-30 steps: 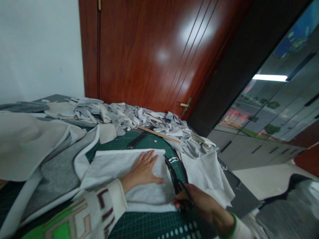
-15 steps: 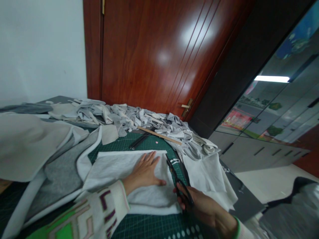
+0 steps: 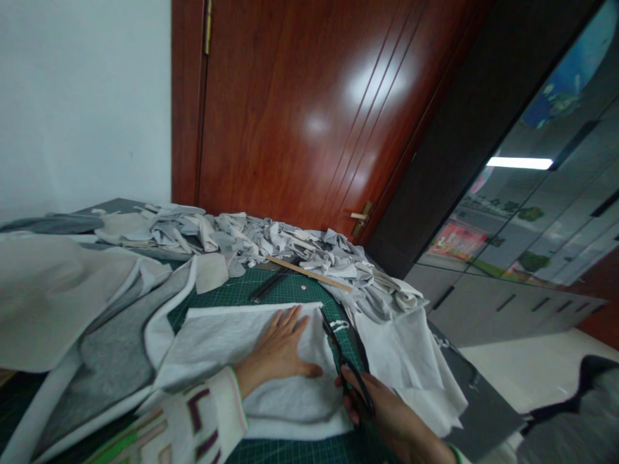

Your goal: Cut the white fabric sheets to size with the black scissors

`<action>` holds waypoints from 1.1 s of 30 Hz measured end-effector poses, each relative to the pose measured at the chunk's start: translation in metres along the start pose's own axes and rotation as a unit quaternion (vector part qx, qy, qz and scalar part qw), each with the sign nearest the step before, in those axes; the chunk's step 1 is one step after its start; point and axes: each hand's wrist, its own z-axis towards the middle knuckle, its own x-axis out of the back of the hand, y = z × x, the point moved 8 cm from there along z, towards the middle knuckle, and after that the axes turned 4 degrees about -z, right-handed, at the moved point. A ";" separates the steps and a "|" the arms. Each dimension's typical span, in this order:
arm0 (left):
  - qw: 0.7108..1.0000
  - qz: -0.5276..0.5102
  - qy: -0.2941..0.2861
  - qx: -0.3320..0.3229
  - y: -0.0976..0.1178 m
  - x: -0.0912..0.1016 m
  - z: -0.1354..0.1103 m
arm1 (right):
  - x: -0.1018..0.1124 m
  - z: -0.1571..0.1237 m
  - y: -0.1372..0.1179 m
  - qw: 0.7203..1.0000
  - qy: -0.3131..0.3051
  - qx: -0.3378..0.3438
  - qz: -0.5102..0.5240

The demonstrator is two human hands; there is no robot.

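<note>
Spread flat, my left hand [image 3: 283, 351] presses on a white piece of fabric [image 3: 217, 341], fingers pointing to its far edge. The fabric lies on a green cutting mat [image 3: 220, 294] with grid lines. My right hand [image 3: 370, 399] is closed round the handles of black scissors [image 3: 342, 357]. Their blades point away from me, along the right edge of the fabric, with the tips near its far right corner. A small white scrap [image 3: 338, 325] lies on the mat just right of the blades.
Grey and white cloth scraps [image 3: 271, 238] are heaped along the back. A wooden ruler [image 3: 309, 274] and a black strip-like object [image 3: 273, 283] lie before them. Large grey and white fabric [image 3: 111, 348] covers the left; another white piece [image 3: 401, 354] hangs over the right edge. A brown door [image 3: 290, 116] stands behind.
The view has tilted up slightly, so everything sits a little lower. The scissor blades look closer together than before; both hands stay in nearly the same place on the fabric and scissors.
</note>
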 end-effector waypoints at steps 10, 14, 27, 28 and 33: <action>1.000 -0.021 -0.001 0.005 -0.004 -0.005 0.001 | 0.009 0.015 0.016 0.999 0.018 -0.004 -0.035; 1.000 -0.021 -0.003 0.009 -0.005 -0.006 0.001 | 0.008 0.014 0.015 0.999 0.031 -0.025 -0.035; 1.000 -0.009 -0.017 0.020 0.001 0.001 -0.004 | 0.007 0.013 0.015 0.998 0.024 -0.004 -0.061; 1.000 -0.007 -0.019 0.020 0.001 0.001 -0.004 | 0.007 0.012 0.015 0.998 0.023 -0.006 -0.059; 1.000 0.000 -0.020 0.014 0.001 0.000 -0.004 | 0.012 0.009 0.018 0.997 0.041 -0.013 -0.057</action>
